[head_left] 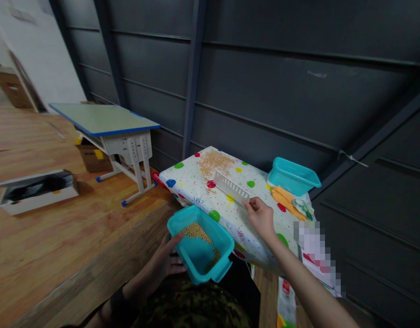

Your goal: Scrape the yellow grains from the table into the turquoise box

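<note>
My left hand [170,256] grips the near left side of a turquoise plastic bin [200,255], its thumb over the rim. Inside the bin lie round yellowish beans [196,231], which look like soybeans, heaped along the far side and in one corner. The bin is held at the front edge of a table with a dotted cloth [192,180]. My right hand [259,213] pinches one end of a long white slotted plastic strip [230,187], held over the cloth. Past the strip's far end, more beans [215,163] lie spread out on the cloth.
A second turquoise bin [292,176] stands at the table's right end, beside an orange cloth [287,200] and a white-and-green item [303,208]. A dark panelled wall [264,91] rises behind. To the left are a desk [110,119] and an open white box [38,193] on the floor.
</note>
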Available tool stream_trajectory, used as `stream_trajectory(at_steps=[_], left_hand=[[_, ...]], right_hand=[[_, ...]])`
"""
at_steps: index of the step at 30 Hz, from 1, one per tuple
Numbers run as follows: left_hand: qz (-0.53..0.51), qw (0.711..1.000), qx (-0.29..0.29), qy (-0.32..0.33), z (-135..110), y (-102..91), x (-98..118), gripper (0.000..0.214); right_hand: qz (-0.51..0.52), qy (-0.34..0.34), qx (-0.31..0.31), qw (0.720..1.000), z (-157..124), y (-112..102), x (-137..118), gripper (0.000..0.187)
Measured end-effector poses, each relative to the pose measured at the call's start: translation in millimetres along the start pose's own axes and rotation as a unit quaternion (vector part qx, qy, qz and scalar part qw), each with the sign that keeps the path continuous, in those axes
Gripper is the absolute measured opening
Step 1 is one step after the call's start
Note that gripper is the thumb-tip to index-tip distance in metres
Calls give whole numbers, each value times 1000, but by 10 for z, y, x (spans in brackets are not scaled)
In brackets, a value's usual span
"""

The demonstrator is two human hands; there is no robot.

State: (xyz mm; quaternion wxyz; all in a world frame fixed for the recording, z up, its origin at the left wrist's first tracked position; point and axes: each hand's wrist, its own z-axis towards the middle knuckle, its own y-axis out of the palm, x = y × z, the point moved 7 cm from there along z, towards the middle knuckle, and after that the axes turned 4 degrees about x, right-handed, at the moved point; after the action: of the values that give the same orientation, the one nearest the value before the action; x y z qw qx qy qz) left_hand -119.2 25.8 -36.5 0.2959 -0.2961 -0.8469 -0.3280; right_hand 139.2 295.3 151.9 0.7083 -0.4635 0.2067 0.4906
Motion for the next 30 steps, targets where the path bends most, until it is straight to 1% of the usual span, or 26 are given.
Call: stream_trajectory(at_steps=[3, 8, 10, 13, 15, 18, 21, 24, 25, 26, 30], left_hand=[[29, 999, 17, 22, -19, -8, 32, 98], [28, 998, 57, 16, 15, -7, -7, 99], [20, 998, 53, 17, 21, 3, -10, 100], [9, 999, 39, 17, 14, 9, -8, 95], [11, 999, 38, 16, 14, -1, -1, 90], [16, 998, 53, 18, 27, -21, 31, 86], [20, 997, 77, 4, 31, -31, 66, 81], [29, 997, 73, -17, 10, -1, 83, 80], [29, 997, 73, -15, -1, 5, 92, 79], [30, 996, 88, -6, -13, -10, 108, 77], [18, 997, 74, 4, -42, 33, 118, 73]], right_hand=[[3, -6, -15, 1000, -31, 38, -36, 64], [2, -12, -18, 1000, -48, 44, -74, 60], [3, -13, -20, 1000, -43, 43, -83, 58], [2, -17, -24, 1000, -44, 50, -96, 57], [3, -18, -21, 1000, -50, 53, -106, 58], [3, -21, -14, 1000, -63, 58, -137, 61], [1, -43, -17, 999, -89, 76, -207, 65], [2, -65, -17, 998, -127, 79, -271, 68], [1, -69, -15, 998, -140, 73, -283, 70], [0, -71, -13, 997, -152, 67, -291, 71], [-5, -69, -21, 997, -203, 29, -294, 74]])
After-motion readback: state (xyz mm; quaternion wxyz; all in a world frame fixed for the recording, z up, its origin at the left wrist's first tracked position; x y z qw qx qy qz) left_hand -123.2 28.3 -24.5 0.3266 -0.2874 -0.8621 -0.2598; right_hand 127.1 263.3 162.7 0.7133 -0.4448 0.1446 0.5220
